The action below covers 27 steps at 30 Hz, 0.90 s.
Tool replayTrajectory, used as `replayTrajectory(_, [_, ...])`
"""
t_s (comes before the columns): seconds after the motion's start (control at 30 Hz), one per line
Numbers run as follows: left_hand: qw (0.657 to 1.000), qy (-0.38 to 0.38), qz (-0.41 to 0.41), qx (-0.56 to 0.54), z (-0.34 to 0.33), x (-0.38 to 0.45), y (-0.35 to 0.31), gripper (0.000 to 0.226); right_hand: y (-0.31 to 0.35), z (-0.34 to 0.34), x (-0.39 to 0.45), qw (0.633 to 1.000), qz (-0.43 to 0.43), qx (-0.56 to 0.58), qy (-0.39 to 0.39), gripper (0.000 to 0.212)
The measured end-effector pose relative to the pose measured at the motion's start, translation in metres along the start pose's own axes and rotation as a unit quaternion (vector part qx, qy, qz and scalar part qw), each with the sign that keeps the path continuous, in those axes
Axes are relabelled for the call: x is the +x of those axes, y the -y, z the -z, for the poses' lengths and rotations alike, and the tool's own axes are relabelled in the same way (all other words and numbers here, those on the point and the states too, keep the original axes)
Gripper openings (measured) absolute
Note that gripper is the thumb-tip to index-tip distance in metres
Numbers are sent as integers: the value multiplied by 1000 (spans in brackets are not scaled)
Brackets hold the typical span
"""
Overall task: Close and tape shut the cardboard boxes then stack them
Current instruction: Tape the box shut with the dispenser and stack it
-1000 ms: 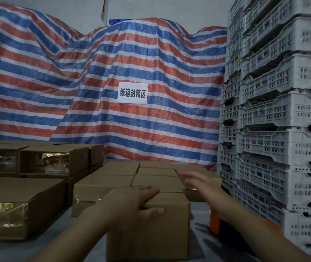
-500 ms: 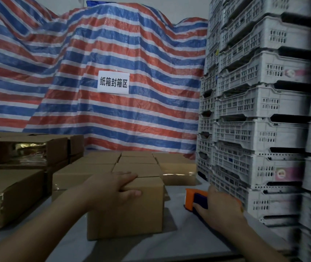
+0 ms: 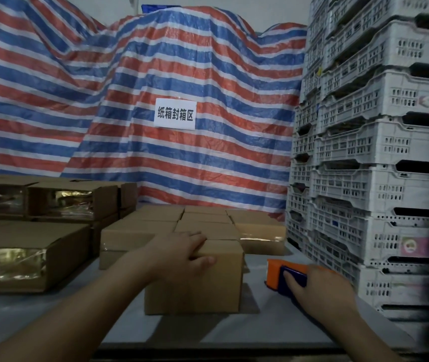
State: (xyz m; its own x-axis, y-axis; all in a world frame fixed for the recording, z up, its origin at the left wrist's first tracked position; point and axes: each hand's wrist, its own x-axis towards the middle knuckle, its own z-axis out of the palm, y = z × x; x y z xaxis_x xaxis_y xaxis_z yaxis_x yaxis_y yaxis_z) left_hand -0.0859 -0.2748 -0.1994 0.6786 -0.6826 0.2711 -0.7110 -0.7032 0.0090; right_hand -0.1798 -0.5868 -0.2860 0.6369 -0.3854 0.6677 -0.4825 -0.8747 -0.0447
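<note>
The cardboard box I am sealing stands at table centre, its long axis apparently running away from me. My left hand holds its near top edge, fingers on the lid, thumb on the front. The tape dispenser lies just right of it; my right hand grips the handle.

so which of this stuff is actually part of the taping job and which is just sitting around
In the job:
front cardboard box, left hand holding its top edge
orange tape dispenser, under the right hand
taped boxes behind

Just there:
white plastic crates
striped tarp
paper sign
</note>
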Motion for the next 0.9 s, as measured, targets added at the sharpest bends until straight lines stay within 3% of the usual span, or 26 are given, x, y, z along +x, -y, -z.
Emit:
replayTrajectory(0.17, [1000,-10,-4,2,4,-6,-7,58,1,0,2,1000,-9,-7,-5,59])
replayTrajectory(0.6, [999,24,8,-23,12,-6,-9,65,-1,0,23,1000,-13,-18,18,64])
replayTrajectory(0.7, [999,15,22,-47,8,-3,-7,65,11,29,52,992,-74,103,-9,72])
replayTrajectory(0.77, [991,16,49,-123,7,0,-6,60,25,60,79,966,-81,246,-27,72])
replayTrajectory(0.83, [971,27,82,-223,13,4,-4,52,47,94,108,904,-83,419,-6,65])
replayTrajectory(0.9, [952,-13,98,-290,22,5,4,36,76,125,129,835,-86,541,53,59])
